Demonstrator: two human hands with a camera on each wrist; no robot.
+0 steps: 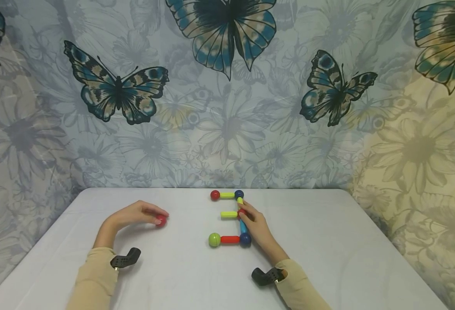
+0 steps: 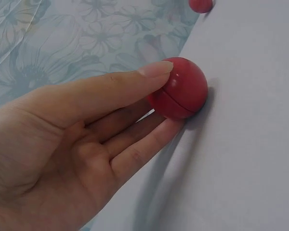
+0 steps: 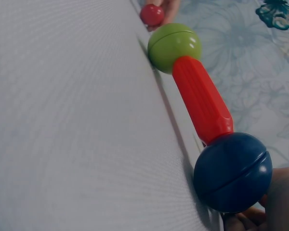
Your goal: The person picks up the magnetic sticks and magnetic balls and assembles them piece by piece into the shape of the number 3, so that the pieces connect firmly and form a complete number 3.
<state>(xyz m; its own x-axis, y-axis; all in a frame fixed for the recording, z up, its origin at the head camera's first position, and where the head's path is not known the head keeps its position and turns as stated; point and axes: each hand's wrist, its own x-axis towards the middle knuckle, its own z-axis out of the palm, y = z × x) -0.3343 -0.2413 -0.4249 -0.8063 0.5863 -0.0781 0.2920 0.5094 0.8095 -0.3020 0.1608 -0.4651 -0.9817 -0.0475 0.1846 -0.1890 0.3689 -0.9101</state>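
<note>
My left hand pinches a loose red ball between thumb and fingers, low at the table's left side. Right of centre lies a figure of balls and rods. Its top row has a red ball, a yellow-green rod and a dark blue ball. My right hand holds the middle red ball, partly covered by the fingers, from which another yellow-green rod points left. Below, a blue rod reaches a second dark blue ball, joined by a red rod to a green ball.
All of this lies on a white table whose far edge runs close behind the top row. A butterfly-patterned cloth hangs behind the table. Each wrist wears a black camera mount, the left one and the right one.
</note>
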